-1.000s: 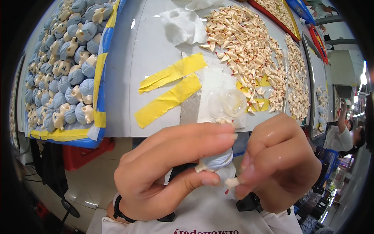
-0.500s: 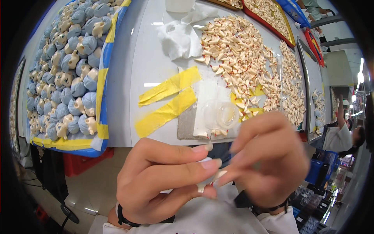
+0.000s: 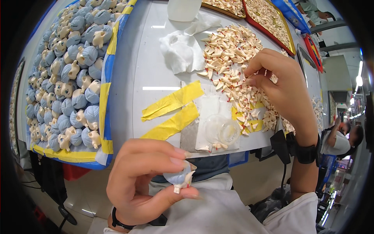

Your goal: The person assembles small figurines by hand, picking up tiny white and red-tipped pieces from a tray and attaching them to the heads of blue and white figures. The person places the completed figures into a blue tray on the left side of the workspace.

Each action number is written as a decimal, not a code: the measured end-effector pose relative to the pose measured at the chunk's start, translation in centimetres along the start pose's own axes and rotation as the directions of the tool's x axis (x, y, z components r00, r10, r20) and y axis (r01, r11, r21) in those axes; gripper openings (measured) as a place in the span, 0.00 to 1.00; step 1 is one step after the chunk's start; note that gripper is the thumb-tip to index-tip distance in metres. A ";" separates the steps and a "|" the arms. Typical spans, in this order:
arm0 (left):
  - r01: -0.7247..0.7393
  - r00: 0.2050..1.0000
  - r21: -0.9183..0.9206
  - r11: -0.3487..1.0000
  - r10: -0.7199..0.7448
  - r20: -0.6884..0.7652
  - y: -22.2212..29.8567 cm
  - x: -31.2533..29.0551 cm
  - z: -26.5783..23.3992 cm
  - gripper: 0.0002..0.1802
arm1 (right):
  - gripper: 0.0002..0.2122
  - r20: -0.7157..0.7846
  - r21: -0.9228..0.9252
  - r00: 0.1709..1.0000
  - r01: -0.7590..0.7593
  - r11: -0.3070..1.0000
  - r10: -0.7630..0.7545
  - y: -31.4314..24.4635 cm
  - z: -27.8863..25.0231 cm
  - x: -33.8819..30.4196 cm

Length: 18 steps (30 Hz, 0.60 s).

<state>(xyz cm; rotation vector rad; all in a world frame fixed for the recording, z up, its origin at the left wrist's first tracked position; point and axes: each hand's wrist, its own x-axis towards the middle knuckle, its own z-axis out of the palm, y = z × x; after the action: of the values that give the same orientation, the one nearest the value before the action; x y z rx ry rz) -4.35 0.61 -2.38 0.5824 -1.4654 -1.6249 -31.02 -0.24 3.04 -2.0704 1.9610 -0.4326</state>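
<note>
My left hand [image 3: 146, 177], low in front of my body, pinches a small doll head [image 3: 177, 177] with blue moulded hair between thumb and fingers. A cream pointed part with a trace of red stands out on the head's right side. Farther up, my right hand [image 3: 274, 76] reaches over a heap of small cream pointed pieces [image 3: 230, 45] with red ends. Its thumb and forefinger are pinched together at the heap; whatever is between the tips is too small to make out.
A blue-edged tray [image 3: 104, 117] of blue-haired doll heads stands at left. Yellow tape strips [image 3: 171, 99], a clear round dish [image 3: 229, 132] and white tissue [image 3: 181, 52] lie mid-table. A translucent container [image 3: 183, 9] and a red-rimmed tray [image 3: 251, 19] of similar pieces sit farther back.
My right hand has moved from beside the doll head up to the heap of cream pieces. The left hand, still holding the head, has shifted slightly left, so more of it shows.
</note>
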 end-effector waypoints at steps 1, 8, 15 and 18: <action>-0.001 1.000 0.001 1.000 0.001 0.004 0.0 0.0 -0.1 0.24 | 0.07 -0.010 -0.015 1.000 0.014 1.000 -0.015 0.1 0.0 -0.1; -0.018 1.000 0.010 1.000 0.018 0.020 0.3 0.3 -0.5 0.25 | 0.04 -0.305 -0.019 0.951 0.039 0.999 -0.043 0.5 -0.6 -1.0; -0.062 0.998 0.107 0.992 0.064 -0.012 0.1 0.0 0.0 0.27 | 0.04 -0.295 0.430 0.911 -0.143 0.891 0.288 -2.2 -1.5 -3.8; -0.018 0.991 -0.153 0.988 -0.002 -0.133 0.2 -0.3 0.9 0.25 | 0.04 -0.241 0.612 0.921 -0.101 0.785 0.306 -3.8 -1.0 -5.3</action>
<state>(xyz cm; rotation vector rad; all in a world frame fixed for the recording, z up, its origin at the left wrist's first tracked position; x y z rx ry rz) -4.82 1.36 -2.08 0.5848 -1.2322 -1.6432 -28.11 5.29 5.23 -1.4306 1.8583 -1.2324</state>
